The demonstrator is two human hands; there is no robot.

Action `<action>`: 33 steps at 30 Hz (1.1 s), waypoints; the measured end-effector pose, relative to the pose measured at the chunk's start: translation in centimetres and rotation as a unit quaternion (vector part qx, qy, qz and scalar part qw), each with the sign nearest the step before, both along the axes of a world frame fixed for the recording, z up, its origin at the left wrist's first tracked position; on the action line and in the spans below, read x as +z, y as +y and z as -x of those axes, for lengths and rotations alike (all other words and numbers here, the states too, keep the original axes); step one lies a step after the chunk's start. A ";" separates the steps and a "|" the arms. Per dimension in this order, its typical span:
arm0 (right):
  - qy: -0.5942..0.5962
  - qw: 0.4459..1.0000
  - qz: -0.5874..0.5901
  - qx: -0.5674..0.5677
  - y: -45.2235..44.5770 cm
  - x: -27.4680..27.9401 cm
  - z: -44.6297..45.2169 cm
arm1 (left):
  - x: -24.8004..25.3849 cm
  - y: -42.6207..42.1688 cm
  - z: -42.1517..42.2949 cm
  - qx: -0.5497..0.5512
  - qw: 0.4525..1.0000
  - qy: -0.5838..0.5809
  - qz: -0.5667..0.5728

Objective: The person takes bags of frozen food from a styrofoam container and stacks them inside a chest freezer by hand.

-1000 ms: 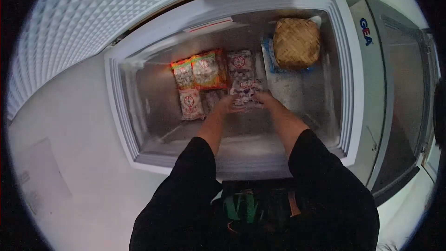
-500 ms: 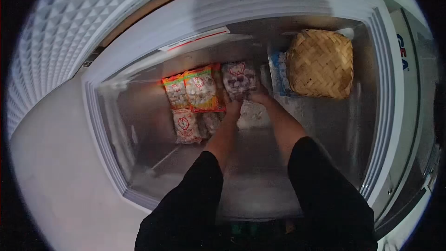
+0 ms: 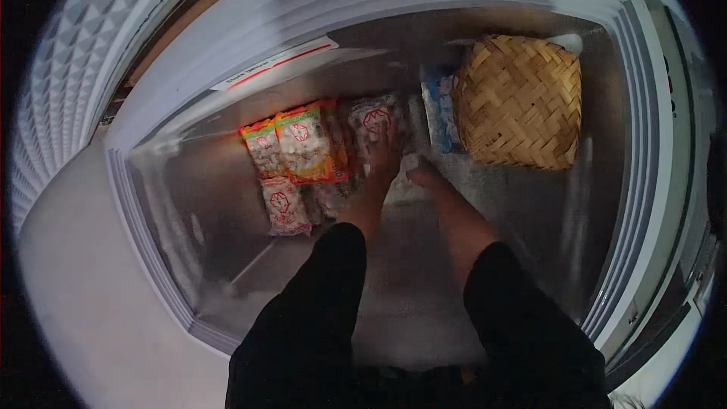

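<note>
My left hand lies on a clear frozen-food bag with a red logo, its fingers stretched over the lower part. Close by on the right, my right hand is closed at the corner of a pale white bag; its fingertips are partly hidden. To the left are orange-edged food bags with red logos. Below them lies a smaller bag with a red logo. Another dim bag is partly behind my left forearm.
Everything lies inside a chest freezer with a ridged white rim. A woven bamboo basket stands at the right, beside a blue-and-white package. A label strip runs along the back wall.
My left hand has moved up onto the clear bag, and my right hand has come away from that bag's lower edge. The view has shifted slightly.
</note>
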State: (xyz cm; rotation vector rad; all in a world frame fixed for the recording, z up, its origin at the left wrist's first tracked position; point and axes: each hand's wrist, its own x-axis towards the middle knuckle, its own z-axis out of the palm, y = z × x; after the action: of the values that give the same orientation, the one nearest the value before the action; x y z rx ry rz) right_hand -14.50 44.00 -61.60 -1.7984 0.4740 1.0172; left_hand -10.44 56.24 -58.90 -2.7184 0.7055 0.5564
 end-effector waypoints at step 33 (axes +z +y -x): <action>-0.026 0.941 0.007 0.337 2.9 16.3 5.6 | 25.2 3.5 5.5 -0.029 0.923 0.385 0.012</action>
State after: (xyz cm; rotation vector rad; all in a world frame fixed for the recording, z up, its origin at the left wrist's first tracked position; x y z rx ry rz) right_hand -20.13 46.90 -45.26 -2.0426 -0.2000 1.4148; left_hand -15.94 59.69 -33.66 -2.4311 0.9501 1.6423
